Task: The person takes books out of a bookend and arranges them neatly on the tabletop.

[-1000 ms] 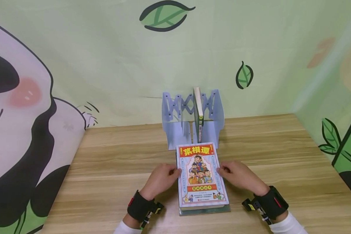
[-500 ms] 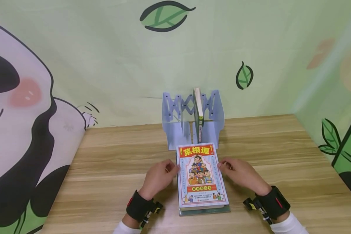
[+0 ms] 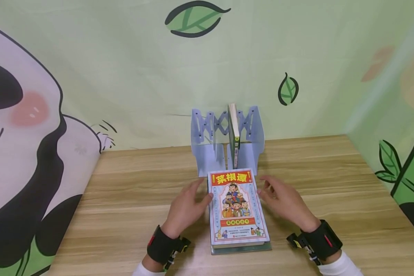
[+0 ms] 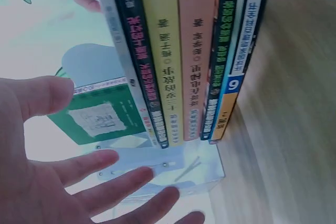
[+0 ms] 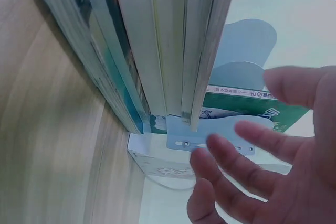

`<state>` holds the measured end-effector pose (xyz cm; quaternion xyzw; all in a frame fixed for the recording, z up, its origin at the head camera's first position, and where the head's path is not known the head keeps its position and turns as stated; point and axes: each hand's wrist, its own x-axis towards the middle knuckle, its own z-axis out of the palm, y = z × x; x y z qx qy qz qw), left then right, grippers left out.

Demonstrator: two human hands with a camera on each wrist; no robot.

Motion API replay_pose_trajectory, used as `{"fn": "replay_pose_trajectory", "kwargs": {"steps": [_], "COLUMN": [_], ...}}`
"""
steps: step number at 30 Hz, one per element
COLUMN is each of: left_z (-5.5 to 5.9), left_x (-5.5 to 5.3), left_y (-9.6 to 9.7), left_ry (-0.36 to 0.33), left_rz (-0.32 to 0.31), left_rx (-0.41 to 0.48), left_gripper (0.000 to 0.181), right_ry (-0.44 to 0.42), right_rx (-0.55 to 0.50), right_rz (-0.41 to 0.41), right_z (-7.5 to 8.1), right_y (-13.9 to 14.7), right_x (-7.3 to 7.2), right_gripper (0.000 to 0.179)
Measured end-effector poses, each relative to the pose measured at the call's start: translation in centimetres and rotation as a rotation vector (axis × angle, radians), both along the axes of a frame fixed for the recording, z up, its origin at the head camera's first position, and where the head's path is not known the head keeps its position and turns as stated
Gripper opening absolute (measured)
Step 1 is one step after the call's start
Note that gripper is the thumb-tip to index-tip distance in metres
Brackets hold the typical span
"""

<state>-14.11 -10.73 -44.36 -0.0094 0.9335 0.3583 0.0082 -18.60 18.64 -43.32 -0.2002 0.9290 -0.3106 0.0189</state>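
Note:
A stack of several books lies flat on the table, with a red-and-white illustrated book (image 3: 238, 226) on top. Coloured spines, including a yellow spine (image 4: 164, 51) and a pink spine (image 4: 196, 51), face my left hand; pale page edges (image 5: 170, 51) face the right. My left hand (image 3: 186, 209) is beside the stack's left side, fingers spread, thumb tip at the top book's edge. On the other side my right hand (image 3: 286, 203) has loosely bent fingers, thumb tip close to the cover's right edge. Neither hand grips a book.
Right behind the stack stands a light blue expandable bookstand (image 3: 207, 163). One green book (image 3: 234, 136) stands upright in it, right of the middle. Wooden table (image 3: 134, 214) surrounds the stack, and a printed cloth wall (image 3: 141, 76) rises behind.
Both hands' fingers have straightened and opened out from their earlier curled pose, reaching slightly farther forward along the stack's sides. The books have stayed in place.

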Motion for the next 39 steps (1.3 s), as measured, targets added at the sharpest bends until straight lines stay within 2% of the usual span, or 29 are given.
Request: {"fn": "replay_pose_trajectory", "kwargs": {"steps": [8,15,24,31,39], "left_z": [0.4,0.4,0.6,1.6,2.9], "left_x": [0.2,0.3,0.3,-0.1,-1.0], "left_y": [0.2,0.3,0.2,0.0,0.3], "left_ry": [0.085,0.074,0.075,0.094,0.154], "left_rz": [-0.087,-0.113,-0.137,-0.125,-0.144], "left_rx": [-0.043,-0.067,-0.083,-0.034,0.012], "left_gripper": [0.079,0.087,0.091,0.092,0.091], "right_ry": [0.081,0.103,0.096,0.087,0.106], "right_rx": [-0.018,0.008,0.022,0.019,0.013], "right_rz": [0.048,0.106,0.135,0.130,0.127], "right_z": [0.5,0.4,0.6,0.7,0.8], "right_y": [-0.3,-0.6,-0.7,-0.6,-0.4], "right_x": [0.2,0.3,0.4,0.6,0.6], "right_gripper": [0.071,0.083,0.086,0.083,0.083]}}
